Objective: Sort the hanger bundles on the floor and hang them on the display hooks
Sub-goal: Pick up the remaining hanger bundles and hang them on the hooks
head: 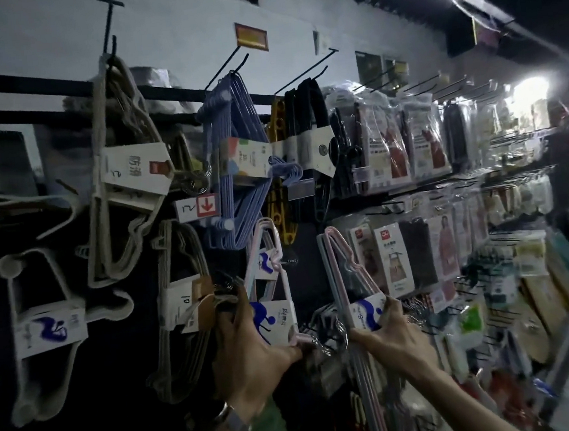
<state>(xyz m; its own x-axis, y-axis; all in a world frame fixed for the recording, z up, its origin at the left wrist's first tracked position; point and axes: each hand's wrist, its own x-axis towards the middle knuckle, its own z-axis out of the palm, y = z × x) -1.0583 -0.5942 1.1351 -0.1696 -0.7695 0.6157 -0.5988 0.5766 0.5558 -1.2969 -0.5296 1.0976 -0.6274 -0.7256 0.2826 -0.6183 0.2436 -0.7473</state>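
Nearest the camera, at the low row of the wall display, the left grip (253, 352), with a watch (234, 422) on its wrist, is clenched around the neck end of a pink hanger bundle (277, 305). The thumb is raised against the bundle's blue-and-white sleeve, and chrome hooks (325, 344) stick out just beyond the fingers. Just right of it, the right grip (394, 329) pinches the paper sleeve (367, 313) of a second pink-and-grey bundle (341, 268), which stands tilted with its shoulder end up. Both bundles are off the floor and up against the dark panel. Whether either is seated on a peg I cannot tell; the spot is dim and blurred. Handling, as I judge it: thin coated wire, so light and stiff, and slick enough for hangers to slide inside a loose band. The sleeve is only card and may tear or slip if it takes the load. Better to hold at the banded necks, where the wires bunch. The chrome hooks look likely to snag on neighbouring stock. Farther up the wall, a purple bundle (238, 171) hangs from a black display hook (229, 70). A beige bundle (117, 202) hangs to its left.
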